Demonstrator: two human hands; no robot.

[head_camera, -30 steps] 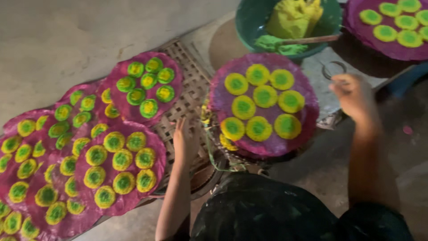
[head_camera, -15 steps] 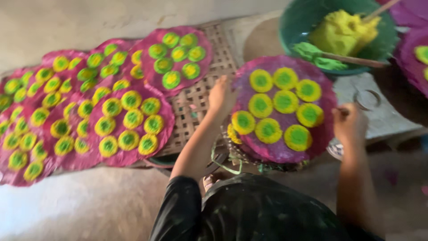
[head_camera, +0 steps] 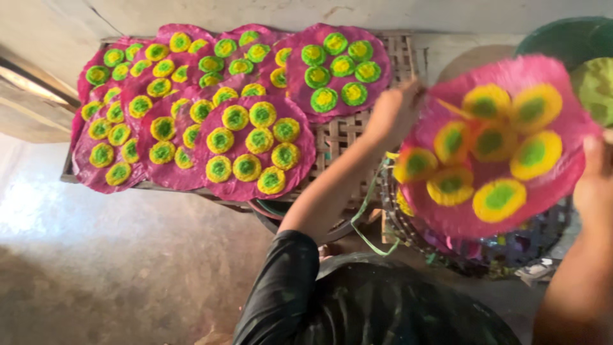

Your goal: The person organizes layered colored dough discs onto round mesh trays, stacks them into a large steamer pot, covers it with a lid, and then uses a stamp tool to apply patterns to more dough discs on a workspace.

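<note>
Both hands pinch opposite edges of the pink disc (head_camera: 498,147), left hand (head_camera: 397,112) at its upper-left rim, right hand (head_camera: 597,182) at its right, keeping it flat above a woven tray (head_camera: 408,220) so its yellow-green spots stay up.

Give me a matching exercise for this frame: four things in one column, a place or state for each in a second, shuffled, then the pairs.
Things:
1. left hand
2. right hand
3. pink disc
4. woven tray

Places or states:
A. at the disc's right edge
B. lies flat, laden with finished discs
C. at the disc's upper left edge
D. lifted between both hands, blurred

Pairs: 1-C, 2-A, 3-D, 4-B
</note>
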